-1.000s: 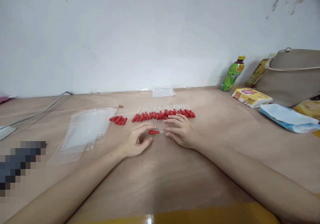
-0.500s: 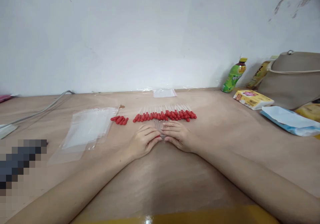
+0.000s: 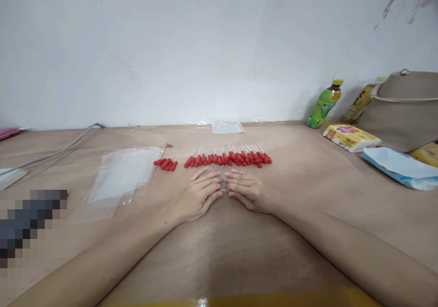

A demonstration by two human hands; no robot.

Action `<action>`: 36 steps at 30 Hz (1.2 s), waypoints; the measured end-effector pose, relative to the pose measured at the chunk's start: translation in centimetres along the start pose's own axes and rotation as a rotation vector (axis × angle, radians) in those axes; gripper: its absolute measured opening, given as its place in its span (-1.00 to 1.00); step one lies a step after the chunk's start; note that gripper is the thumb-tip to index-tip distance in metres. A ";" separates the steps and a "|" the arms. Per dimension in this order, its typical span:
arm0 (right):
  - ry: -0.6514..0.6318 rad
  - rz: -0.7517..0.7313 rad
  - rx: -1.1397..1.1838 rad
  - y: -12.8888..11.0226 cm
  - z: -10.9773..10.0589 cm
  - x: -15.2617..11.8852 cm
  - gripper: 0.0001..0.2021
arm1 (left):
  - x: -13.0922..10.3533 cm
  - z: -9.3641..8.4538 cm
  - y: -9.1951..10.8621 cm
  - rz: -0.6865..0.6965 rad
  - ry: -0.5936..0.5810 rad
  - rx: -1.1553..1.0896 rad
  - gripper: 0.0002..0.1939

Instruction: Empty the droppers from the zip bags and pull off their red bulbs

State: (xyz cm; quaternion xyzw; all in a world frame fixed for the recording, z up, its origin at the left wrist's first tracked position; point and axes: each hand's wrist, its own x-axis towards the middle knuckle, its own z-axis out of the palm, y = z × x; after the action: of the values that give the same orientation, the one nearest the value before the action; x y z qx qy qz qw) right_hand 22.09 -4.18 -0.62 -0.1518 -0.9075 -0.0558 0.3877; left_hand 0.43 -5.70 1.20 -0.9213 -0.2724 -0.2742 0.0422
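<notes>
Several clear tubes (image 3: 223, 184) lie between my two hands at the middle of the table. My left hand (image 3: 201, 194) is closed on them from the left, with a bit of red showing by its fingertips. From the right, my right hand (image 3: 249, 190) has its fingers pressed together on the same tubes. Just behind the hands is a row of clear droppers with red bulbs (image 3: 227, 158), bulbs toward me. A smaller group of red bulbs (image 3: 165, 164) lies to the left of that row.
Clear plastic bags (image 3: 121, 174) lie at the left, near a grey cable (image 3: 65, 148). A small bag (image 3: 227, 127) is by the wall. At the right are a green bottle (image 3: 325, 104), a tissue pack (image 3: 351, 137), a blue-white packet (image 3: 405, 166) and a grey bag (image 3: 400, 111).
My left hand's fingers have spread and reached slightly forward. My right hand has shifted a little to the right, its fingers still on the tubes. The view has shifted slightly.
</notes>
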 end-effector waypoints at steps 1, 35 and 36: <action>-0.002 -0.001 -0.003 0.0 0.0 0.0 -0.77 | -0.1 0.0 0.0 -0.002 -0.008 -0.002 -0.81; 0.004 0.536 -0.214 1.5 -1.4 -0.6 -0.73 | -0.9 -2.7 -2.8 -0.455 0.209 0.034 -0.73; -0.034 0.571 -0.207 1.4 -1.4 -0.6 -0.72 | -0.7 -3.0 -3.4 -0.514 0.207 0.045 -0.71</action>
State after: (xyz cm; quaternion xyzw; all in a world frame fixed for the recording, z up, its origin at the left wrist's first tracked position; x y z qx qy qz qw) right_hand 23.87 -3.27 -0.11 -0.4401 -0.8241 -0.0341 0.3550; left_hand -3.25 -3.84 3.13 -0.7881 -0.4974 -0.3622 0.0195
